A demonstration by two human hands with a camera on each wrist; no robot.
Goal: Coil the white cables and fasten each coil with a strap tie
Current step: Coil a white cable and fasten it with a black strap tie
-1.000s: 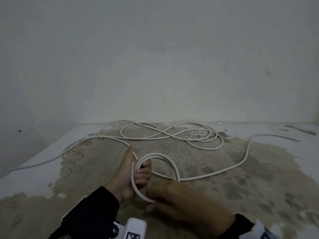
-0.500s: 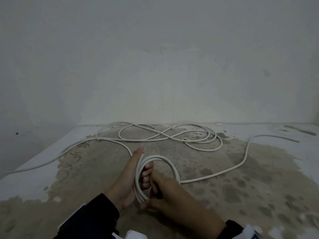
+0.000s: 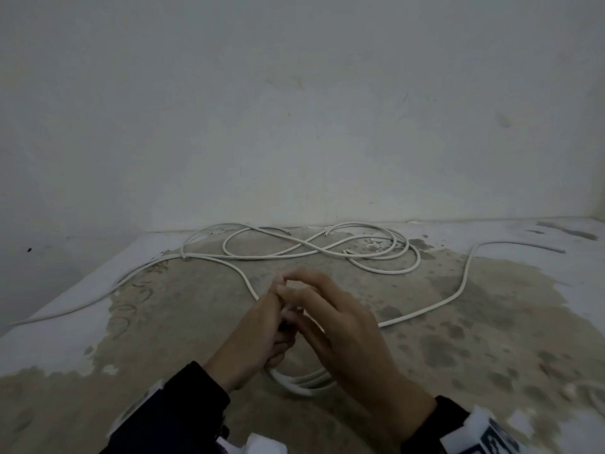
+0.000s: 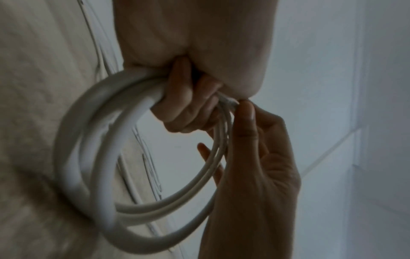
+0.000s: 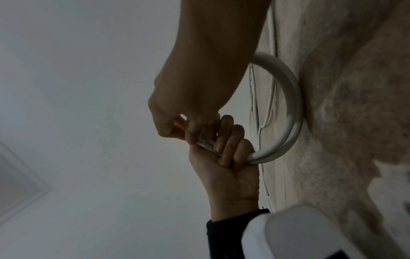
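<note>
Coil (image 4: 106, 175) of perhaps three white loops, both hands gripping

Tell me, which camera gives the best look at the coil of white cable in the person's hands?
The left wrist view: the coil shows as nearly whole rings hanging from the left hand, with the right hand pinching its top. The right wrist view shows only part of the ring. In the head view both hands hide most of it.

The coil (image 4: 93, 157) in my left hand (image 3: 258, 335) is smooth, faintly glossy white plastic. Below my hands the bench (image 3: 491, 339) looks rough, matt and blotchy; the wall (image 3: 294, 109) beyond is matt plaster.
</note>
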